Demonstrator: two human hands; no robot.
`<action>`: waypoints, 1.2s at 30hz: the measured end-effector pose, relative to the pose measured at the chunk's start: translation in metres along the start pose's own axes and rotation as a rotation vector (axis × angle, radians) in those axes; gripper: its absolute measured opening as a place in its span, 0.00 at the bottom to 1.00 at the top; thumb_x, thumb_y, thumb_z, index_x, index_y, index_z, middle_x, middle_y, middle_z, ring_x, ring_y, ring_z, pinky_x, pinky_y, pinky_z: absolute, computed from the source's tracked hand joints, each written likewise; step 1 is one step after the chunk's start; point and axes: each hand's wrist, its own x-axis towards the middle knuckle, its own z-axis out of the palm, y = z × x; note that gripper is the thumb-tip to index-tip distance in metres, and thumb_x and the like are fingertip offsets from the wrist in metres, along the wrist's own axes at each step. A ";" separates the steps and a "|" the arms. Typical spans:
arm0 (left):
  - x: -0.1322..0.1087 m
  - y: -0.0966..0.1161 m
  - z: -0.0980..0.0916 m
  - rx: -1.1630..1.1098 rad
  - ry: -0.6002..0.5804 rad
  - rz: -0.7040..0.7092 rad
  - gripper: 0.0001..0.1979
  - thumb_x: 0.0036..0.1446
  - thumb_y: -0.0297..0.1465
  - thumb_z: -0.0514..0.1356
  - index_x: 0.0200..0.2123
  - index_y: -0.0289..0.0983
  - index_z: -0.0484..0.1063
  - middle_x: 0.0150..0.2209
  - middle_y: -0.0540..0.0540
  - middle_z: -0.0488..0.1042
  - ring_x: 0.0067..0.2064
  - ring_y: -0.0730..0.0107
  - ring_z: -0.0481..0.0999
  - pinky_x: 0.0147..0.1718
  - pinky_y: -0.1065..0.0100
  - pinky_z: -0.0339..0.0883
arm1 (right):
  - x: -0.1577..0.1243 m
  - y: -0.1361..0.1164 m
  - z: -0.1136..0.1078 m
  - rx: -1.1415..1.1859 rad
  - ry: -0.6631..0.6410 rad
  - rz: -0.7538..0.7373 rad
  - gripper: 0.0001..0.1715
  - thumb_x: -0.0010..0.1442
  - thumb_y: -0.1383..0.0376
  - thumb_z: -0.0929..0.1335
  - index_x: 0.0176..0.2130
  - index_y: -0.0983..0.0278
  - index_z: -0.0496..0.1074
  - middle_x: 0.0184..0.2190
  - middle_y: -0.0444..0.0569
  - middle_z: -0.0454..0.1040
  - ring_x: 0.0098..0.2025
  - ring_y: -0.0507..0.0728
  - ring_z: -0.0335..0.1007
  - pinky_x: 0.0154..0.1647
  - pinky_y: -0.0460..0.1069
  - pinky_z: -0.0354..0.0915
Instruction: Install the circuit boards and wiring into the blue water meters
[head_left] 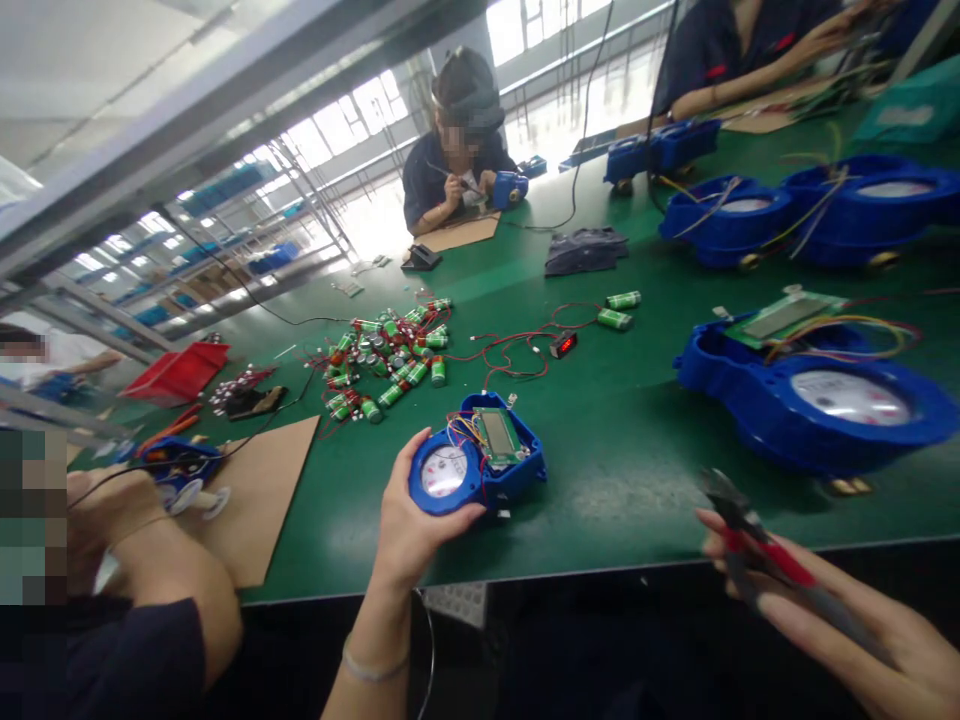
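My left hand point(416, 520) is wrapped round the dial end of a blue water meter point(529, 440) near the front of the table. A small circuit board with a display point(496, 435) and coloured wires sits on the meter's other end. In my right hand point(817, 600) is a pair of cutting pliers point(769, 550) with red and dark handles, held beyond the table's front edge, jaws pointing up and left. Beyond the pliers lies a larger-looking blue meter point(757, 400), its display board point(787, 318) resting on top with loose wires.
Green batteries with red wires point(390, 360) lie heaped on the green table point(600, 540). Behind my meter is a small red-lit display point(564, 345) on wires. More blue meters point(724, 215) stand back right. A co-worker's arm point(172, 550) is close on the left, beside cardboard point(262, 500).
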 end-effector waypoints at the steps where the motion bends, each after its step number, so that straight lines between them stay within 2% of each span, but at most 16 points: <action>1: 0.000 -0.002 0.001 0.003 0.012 0.018 0.51 0.28 0.39 0.78 0.58 0.37 0.64 0.53 0.38 0.74 0.53 0.50 0.76 0.55 0.56 0.69 | 0.003 -0.009 0.000 0.039 -0.095 -0.009 0.25 0.51 0.41 0.68 0.47 0.43 0.79 0.47 0.49 0.80 0.48 0.72 0.77 0.48 0.62 0.76; 3: 0.000 -0.006 0.002 0.007 0.036 0.053 0.50 0.28 0.40 0.78 0.57 0.38 0.65 0.52 0.40 0.75 0.52 0.51 0.76 0.54 0.56 0.70 | 0.008 -0.028 0.001 0.051 -0.229 -0.067 0.28 0.53 0.43 0.70 0.52 0.46 0.77 0.53 0.48 0.77 0.55 0.72 0.73 0.56 0.64 0.71; 7: -0.002 -0.016 0.003 0.013 0.105 0.101 0.48 0.29 0.41 0.77 0.57 0.39 0.67 0.54 0.41 0.73 0.53 0.50 0.75 0.57 0.55 0.67 | 0.018 -0.059 0.008 -0.043 -0.349 -0.241 0.29 0.61 0.48 0.67 0.59 0.53 0.71 0.59 0.50 0.72 0.59 0.68 0.68 0.60 0.62 0.67; 10: -0.004 -0.020 0.005 0.005 0.130 0.121 0.47 0.30 0.41 0.77 0.57 0.40 0.67 0.54 0.42 0.72 0.53 0.51 0.74 0.57 0.55 0.66 | 0.025 -0.074 0.016 -0.083 -0.350 -0.301 0.29 0.64 0.48 0.66 0.60 0.56 0.69 0.57 0.53 0.71 0.58 0.66 0.69 0.60 0.60 0.67; 14: -0.005 -0.018 0.006 0.013 0.156 0.200 0.46 0.30 0.39 0.77 0.56 0.43 0.68 0.54 0.45 0.71 0.54 0.54 0.72 0.59 0.58 0.63 | 0.034 -0.084 0.032 -0.087 -0.323 -0.286 0.29 0.65 0.50 0.64 0.60 0.61 0.69 0.55 0.55 0.71 0.56 0.65 0.70 0.59 0.60 0.67; 18: -0.002 -0.017 0.005 -0.220 0.192 0.194 0.42 0.33 0.39 0.76 0.56 0.43 0.70 0.53 0.48 0.72 0.53 0.59 0.72 0.57 0.63 0.62 | 0.043 -0.092 0.047 -0.005 -0.353 -0.243 0.25 0.66 0.53 0.64 0.57 0.62 0.70 0.51 0.54 0.74 0.53 0.63 0.72 0.55 0.58 0.69; 20: 0.000 -0.018 0.005 -0.346 0.212 0.157 0.41 0.33 0.40 0.75 0.55 0.43 0.71 0.51 0.49 0.74 0.51 0.61 0.73 0.54 0.66 0.64 | 0.048 -0.096 0.051 -0.019 -0.363 -0.278 0.24 0.66 0.55 0.65 0.57 0.63 0.69 0.52 0.55 0.73 0.53 0.62 0.72 0.56 0.58 0.68; 24: 0.002 -0.020 0.005 -0.443 0.211 0.087 0.31 0.43 0.45 0.70 0.52 0.43 0.73 0.46 0.50 0.77 0.46 0.64 0.75 0.47 0.66 0.69 | 0.058 -0.102 0.052 -0.171 -0.371 -0.479 0.27 0.65 0.59 0.68 0.60 0.67 0.66 0.54 0.58 0.70 0.55 0.63 0.68 0.59 0.58 0.65; 27: 0.003 -0.018 0.006 -0.505 0.200 0.038 0.23 0.49 0.46 0.65 0.47 0.44 0.76 0.41 0.53 0.79 0.40 0.67 0.76 0.42 0.68 0.72 | 0.071 -0.104 0.051 -0.336 -0.372 -0.628 0.29 0.64 0.59 0.69 0.61 0.68 0.65 0.53 0.60 0.69 0.54 0.65 0.67 0.56 0.60 0.65; 29: 0.003 -0.013 0.007 -0.549 0.193 0.029 0.20 0.50 0.46 0.65 0.43 0.43 0.78 0.37 0.54 0.79 0.37 0.69 0.76 0.38 0.70 0.72 | 0.080 -0.105 0.051 -0.438 -0.378 -0.733 0.30 0.63 0.58 0.70 0.60 0.68 0.66 0.53 0.60 0.70 0.53 0.66 0.67 0.53 0.61 0.65; 31: 0.004 -0.010 0.009 -0.578 0.199 0.038 0.20 0.49 0.47 0.66 0.42 0.42 0.78 0.36 0.53 0.80 0.37 0.69 0.76 0.37 0.70 0.73 | 0.090 -0.107 0.052 -0.529 -0.384 -0.844 0.31 0.62 0.59 0.72 0.60 0.67 0.67 0.53 0.60 0.71 0.53 0.67 0.67 0.53 0.61 0.63; 36: 0.005 -0.012 0.008 -0.580 0.198 0.031 0.24 0.49 0.48 0.66 0.46 0.42 0.77 0.39 0.51 0.80 0.41 0.67 0.77 0.43 0.67 0.72 | 0.112 -0.114 0.052 -0.630 -0.415 -1.039 0.30 0.59 0.61 0.74 0.58 0.64 0.68 0.53 0.55 0.71 0.54 0.65 0.66 0.54 0.60 0.58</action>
